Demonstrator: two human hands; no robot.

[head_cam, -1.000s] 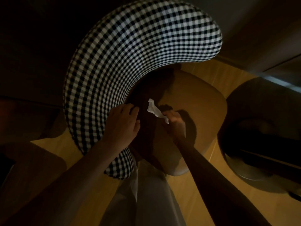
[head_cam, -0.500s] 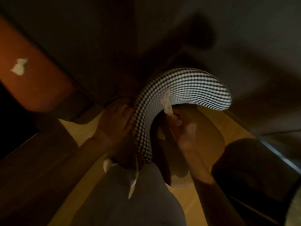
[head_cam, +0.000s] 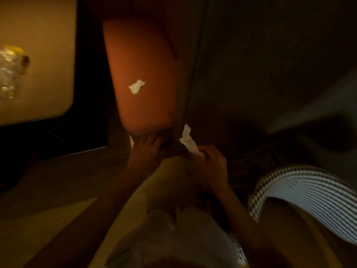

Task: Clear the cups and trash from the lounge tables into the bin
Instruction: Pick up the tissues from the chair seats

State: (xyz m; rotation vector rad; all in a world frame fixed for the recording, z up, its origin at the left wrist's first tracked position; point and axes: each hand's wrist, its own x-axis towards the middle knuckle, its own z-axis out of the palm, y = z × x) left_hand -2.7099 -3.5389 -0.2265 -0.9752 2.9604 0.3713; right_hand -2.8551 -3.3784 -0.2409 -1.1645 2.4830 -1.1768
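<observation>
Head view, dim warm light, some blur. Right hand (head_cam: 211,167): fingers pinched closed on a crumpled white tissue (head_cam: 188,141), which sticks up above the knuckles. Left hand (head_cam: 145,151): fingers extended forward, tips at the near edge of an orange padded bench seat (head_cam: 139,55); nothing in it, contact uncertain. Second crumpled white tissue (head_cam: 137,86) lies on that seat. Clear crushed plastic bottle with yellow label (head_cam: 9,70) on pale rounded-corner table (head_cam: 48,45), far left. Black-and-white checked curved chair back (head_cam: 301,192) at lower right.
</observation>
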